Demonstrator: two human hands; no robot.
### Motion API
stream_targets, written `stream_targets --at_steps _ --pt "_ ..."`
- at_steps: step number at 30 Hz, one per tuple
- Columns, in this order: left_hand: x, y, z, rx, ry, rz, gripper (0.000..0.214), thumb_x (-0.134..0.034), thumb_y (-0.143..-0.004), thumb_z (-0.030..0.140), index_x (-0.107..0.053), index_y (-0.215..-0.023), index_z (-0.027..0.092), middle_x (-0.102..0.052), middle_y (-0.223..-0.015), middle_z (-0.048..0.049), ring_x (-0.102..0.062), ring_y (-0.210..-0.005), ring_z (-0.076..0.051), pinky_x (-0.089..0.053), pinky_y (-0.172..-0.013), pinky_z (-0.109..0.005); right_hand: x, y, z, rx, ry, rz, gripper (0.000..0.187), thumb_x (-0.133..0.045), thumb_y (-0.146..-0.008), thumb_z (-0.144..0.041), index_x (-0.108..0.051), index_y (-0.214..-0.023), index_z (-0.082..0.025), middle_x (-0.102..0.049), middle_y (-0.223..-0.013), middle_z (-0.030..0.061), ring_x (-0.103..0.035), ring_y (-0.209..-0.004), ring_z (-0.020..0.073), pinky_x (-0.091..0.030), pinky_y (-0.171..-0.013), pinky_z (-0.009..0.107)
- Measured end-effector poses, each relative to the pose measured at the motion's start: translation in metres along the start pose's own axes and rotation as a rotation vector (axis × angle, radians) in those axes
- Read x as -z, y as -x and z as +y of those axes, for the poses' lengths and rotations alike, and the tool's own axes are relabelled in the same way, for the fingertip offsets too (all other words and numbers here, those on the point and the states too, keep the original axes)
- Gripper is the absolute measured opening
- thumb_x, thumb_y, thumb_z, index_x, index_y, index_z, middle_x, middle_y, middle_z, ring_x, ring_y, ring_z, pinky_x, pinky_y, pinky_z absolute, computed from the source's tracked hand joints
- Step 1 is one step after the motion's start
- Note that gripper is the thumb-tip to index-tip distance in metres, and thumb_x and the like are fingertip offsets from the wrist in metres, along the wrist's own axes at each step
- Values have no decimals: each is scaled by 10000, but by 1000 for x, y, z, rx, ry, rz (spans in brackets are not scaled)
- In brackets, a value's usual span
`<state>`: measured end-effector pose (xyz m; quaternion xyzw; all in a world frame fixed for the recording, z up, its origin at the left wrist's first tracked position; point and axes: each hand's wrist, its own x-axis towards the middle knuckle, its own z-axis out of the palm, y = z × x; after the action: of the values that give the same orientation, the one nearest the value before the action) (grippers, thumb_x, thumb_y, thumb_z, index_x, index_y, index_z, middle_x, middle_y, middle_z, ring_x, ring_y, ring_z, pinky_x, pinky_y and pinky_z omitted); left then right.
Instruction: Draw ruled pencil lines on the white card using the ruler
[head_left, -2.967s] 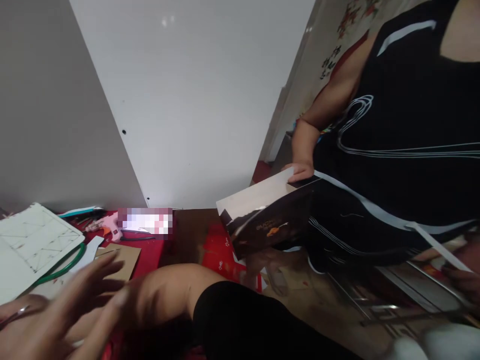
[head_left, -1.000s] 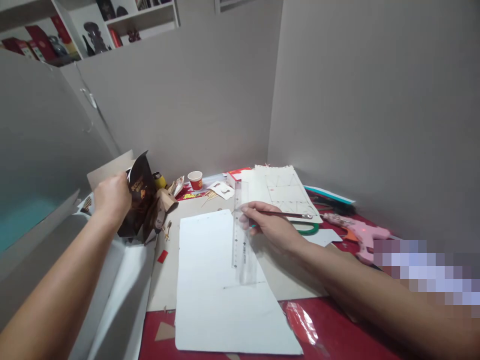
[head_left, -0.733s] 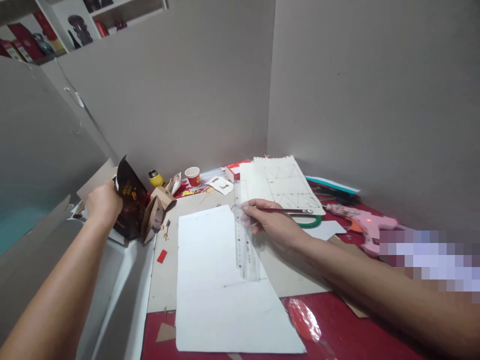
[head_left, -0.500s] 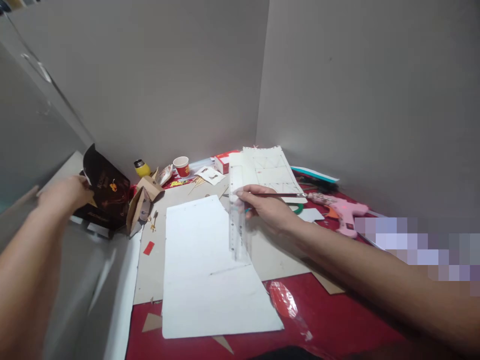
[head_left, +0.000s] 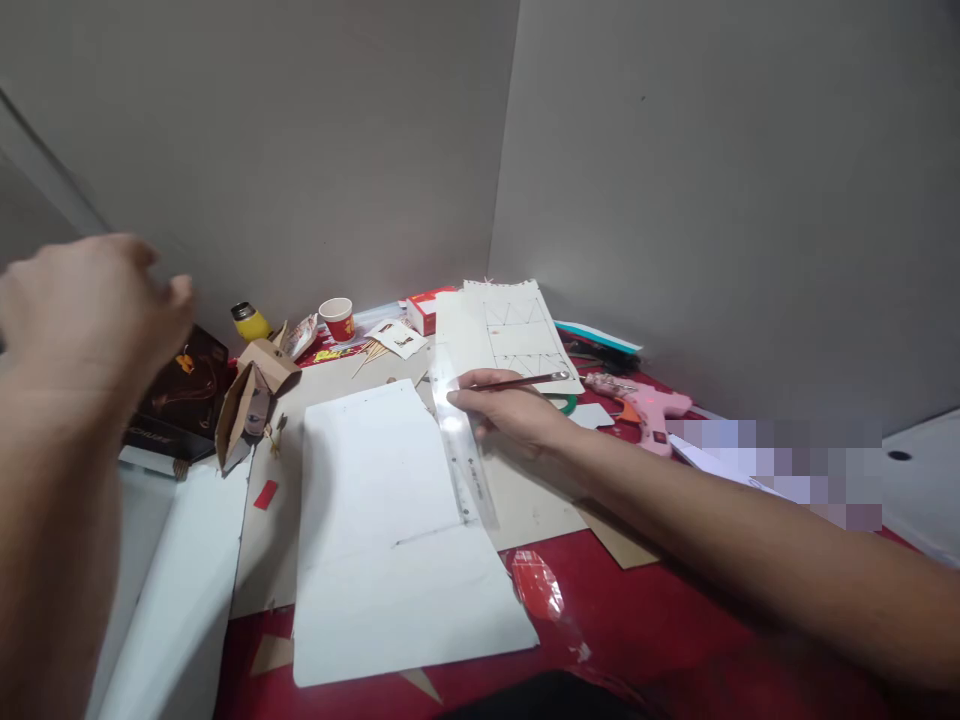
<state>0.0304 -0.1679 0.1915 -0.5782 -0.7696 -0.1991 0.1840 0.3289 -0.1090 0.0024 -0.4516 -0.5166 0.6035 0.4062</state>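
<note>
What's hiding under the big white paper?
Tan cardboard peeks out around the white paper, lying on the red table. The clear ruler lies along its right edge, held by the right hand with a pencil. Anything else beneath is covered.

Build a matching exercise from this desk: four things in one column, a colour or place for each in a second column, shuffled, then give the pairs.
Things
1. glue gun
2. paper cup
3. ruler
4. pencil

Colour or place
A. held in the right hand
B. red and white, near the back wall
C. clear, along the right edge of the white sheet
D. pink, farthest right of the four

Pairs: 1-D, 2-B, 3-C, 4-A
</note>
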Motion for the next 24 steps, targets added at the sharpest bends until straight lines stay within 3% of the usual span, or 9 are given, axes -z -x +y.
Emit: stream_targets --at_steps 1,3,5,8,10,12,18,24 --pt "-7 7 25 50 -36 44 482 -551 -783 545 -673 -1152 261 -683 -1178 -138 -443 -1310 -524 -311 -997 -760 -1 0 1 -5 12 -13 132 -723 -675 -248 -618 -713 -177 -584 -651 -8 -509 -504 91 -402 -404 215" --pt "-32 19 63 -47 57 -137 393 -540 -839 513 -696 -1101 266 -722 -1108 -86 -637 -1121 -379 -489 -915 -555 -2 2 6 -15 34 -36 159 -721 -689 -245 -633 -802 -175 -602 -666 -11 -499 -473 82 -416 -405 221" --pt "-71 28 82 -136 169 -355 303 -579 -878 495 -706 -1044 276 -742 -1002 -28 -699 -930 -249 -548 -818 -417 -2 5 12 -24 55 -67 237 -723 -717 -265 -640 -919 -174 -604 -647 -19 -493 -443 82 -419 -399 224" --pt "-137 37 79 -168 251 -567 322 -615 -930 436 -652 -1106 168 -700 -1039 -57 -676 -871 -188 -567 -791 -400 -1 10 18 2 83 -124 323 -712 -765 -303 -632 -1047 -165 -599 -630 -28 -521 -457 90 -426 -411 213" --pt "-171 41 69 -173 286 -615 306 -612 -944 397 -630 -1154 174 -668 -1134 -71 -663 -944 -198 -568 -824 -411 -3 11 18 34 109 -144 336 -700 -780 -302 -618 -1072 -155 -593 -640 -34 -525 -470 87 -432 -421 205" --pt "-194 44 62 -198 330 -615 324 -609 -947 386 -612 -1199 183 -646 -1195 -82 -652 -994 -211 -565 -850 -429 -7 9 16 35 129 -125 328 -699 -770 -278 -609 -1058 -148 -568 -629 -45 -513 -465 85 -426 -409 202" --pt "-215 54 62 -369 438 -586 405 -624 -933 389 -570 -1292 208 -579 -1342 -104 -597 -1154 -264 -512 -962 -507 -23 -6 14 -11 116 -26 263 -668 -754 -209 -604 -1004 -159 -553 -669 -39 -531 -471 92 -418 -379 210" --pt "-221 55 61 -429 458 -611 643 -733 -819 417 -499 -1376 198 -574 -1358 -130 -520 -1261 -329 -421 -1043 -559 -27 -5 18 -85 81 17 365 -681 -738 -169 -600 -1094 -148 -595 -798 -20 -558 -489 78 -429 -396 207"
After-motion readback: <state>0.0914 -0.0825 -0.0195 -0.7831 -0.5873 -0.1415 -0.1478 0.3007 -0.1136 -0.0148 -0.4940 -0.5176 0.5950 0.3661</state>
